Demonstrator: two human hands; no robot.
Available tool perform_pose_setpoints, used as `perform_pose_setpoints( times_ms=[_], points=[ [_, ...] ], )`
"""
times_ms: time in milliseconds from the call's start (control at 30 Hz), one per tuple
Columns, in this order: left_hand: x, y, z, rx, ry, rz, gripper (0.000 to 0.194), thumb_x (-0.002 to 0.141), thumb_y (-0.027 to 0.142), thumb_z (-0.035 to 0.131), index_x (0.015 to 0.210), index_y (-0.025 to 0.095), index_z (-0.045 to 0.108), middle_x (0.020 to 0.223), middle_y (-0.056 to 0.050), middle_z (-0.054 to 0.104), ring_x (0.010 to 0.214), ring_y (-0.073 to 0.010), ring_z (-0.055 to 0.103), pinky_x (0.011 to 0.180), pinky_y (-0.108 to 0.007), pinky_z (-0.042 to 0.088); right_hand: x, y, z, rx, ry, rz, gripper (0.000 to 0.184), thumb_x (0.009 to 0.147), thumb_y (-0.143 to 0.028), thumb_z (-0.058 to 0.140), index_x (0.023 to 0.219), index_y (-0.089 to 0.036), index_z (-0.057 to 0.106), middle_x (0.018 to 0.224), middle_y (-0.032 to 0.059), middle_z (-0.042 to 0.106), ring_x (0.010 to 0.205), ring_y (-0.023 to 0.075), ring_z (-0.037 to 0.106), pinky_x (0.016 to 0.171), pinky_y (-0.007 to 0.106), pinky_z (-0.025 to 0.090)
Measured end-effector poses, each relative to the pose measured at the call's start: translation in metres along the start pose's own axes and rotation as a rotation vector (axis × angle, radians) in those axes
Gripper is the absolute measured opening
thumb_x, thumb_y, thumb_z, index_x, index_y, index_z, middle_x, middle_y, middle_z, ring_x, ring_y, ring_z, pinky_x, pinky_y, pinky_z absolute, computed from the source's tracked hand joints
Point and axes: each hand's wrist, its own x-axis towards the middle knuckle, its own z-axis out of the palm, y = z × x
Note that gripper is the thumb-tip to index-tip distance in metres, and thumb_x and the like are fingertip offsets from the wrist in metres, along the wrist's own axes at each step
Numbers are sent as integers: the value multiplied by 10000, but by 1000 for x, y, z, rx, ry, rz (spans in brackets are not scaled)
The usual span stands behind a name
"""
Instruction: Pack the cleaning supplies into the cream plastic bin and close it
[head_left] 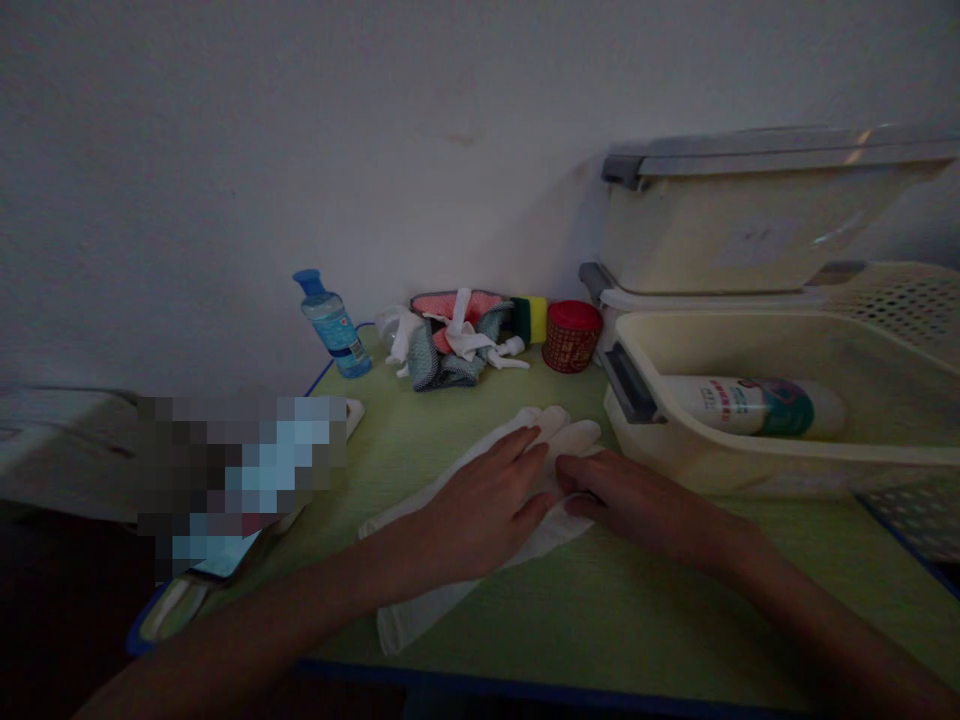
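Note:
A white glove (427, 610) lies on the green tabletop, its cuff toward the front and its fingers pointing toward the back right. My left hand (484, 495) rests on top of the glove with its fingers stretched out. Across from it, my right hand (619, 490) has its fingers curled, pinching the glove's right edge close to its fingers. The two hands hide the middle of the glove.
A cream bin (750, 470) holding a white and green spray can (727, 405) stands right, before a lidded box (720, 235). Behind are a blue bottle (334, 325), bundled cloths (446, 365), a sponge (532, 320) and a red tub (572, 337). A blurred-out device (232, 555) lies left.

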Motion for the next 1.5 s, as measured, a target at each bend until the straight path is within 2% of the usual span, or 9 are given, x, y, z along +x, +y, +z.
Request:
perform_pose_setpoints(
  times_ms=[100,200,367,500,700,933,1267,1367,1500],
  points=[
    [17,5,-1,-156,77,-19,337,853,225,444,1175,162,521,1312,-113,489,1252,-216,405,1052,-420,327,2,4,4,1,34,-19,71,804,-150,476,845,-150,533,876,75,584,799,187,542,696,286,388],
    [23,3,9,-258,239,-31,322,865,217,412,1158,160,531,1306,-113,491,1246,-208,409,1057,-431,311,2,5,5,-8,32,-16,58,787,-134,484,816,-152,531,865,70,584,777,181,538,671,277,385],
    [3,-14,25,-288,376,0,329,888,243,372,1180,165,505,1325,-105,463,1237,-183,410,1064,-391,308,1,2,2,6,15,-10,53,803,-142,461,764,-161,490,807,51,554,734,161,518,631,255,359],
    [-13,-23,27,-253,349,10,302,886,234,375,1131,157,535,1285,-108,499,1202,-183,441,1039,-369,342,0,0,-1,23,-6,19,29,793,-147,477,774,-167,483,798,41,536,735,156,504,624,244,343],
    [-14,-22,25,-127,258,40,298,890,249,356,1079,154,566,1234,-107,540,1152,-182,486,1001,-358,387,2,1,0,27,-16,42,33,789,-135,480,774,-163,472,790,40,523,748,160,491,628,245,333],
    [-12,-23,34,264,-6,59,575,874,418,374,1335,75,337,1440,-172,265,1338,-252,231,1081,-422,256,-1,7,10,70,61,37,81,805,-161,497,734,-167,458,734,15,513,706,142,477,610,237,316],
    [-11,-21,38,461,-124,12,642,886,496,264,1393,107,206,1476,-141,144,1366,-222,101,1107,-406,170,-9,1,27,139,232,114,133,797,-142,551,682,-161,488,639,-12,519,572,112,471,548,225,325],
    [-11,-21,39,472,-140,13,644,889,502,246,1395,107,203,1477,-144,132,1368,-223,88,1106,-410,169,-11,-1,26,91,290,71,114,778,-131,570,688,-161,507,697,7,543,617,122,502,557,227,361],
    [-11,-23,41,470,-127,14,649,889,511,232,1402,116,183,1480,-135,126,1368,-225,89,1107,-411,172,-11,-2,27,64,469,-17,90,760,-171,617,823,-157,554,867,54,575,797,164,557,683,266,454]
  ],
)
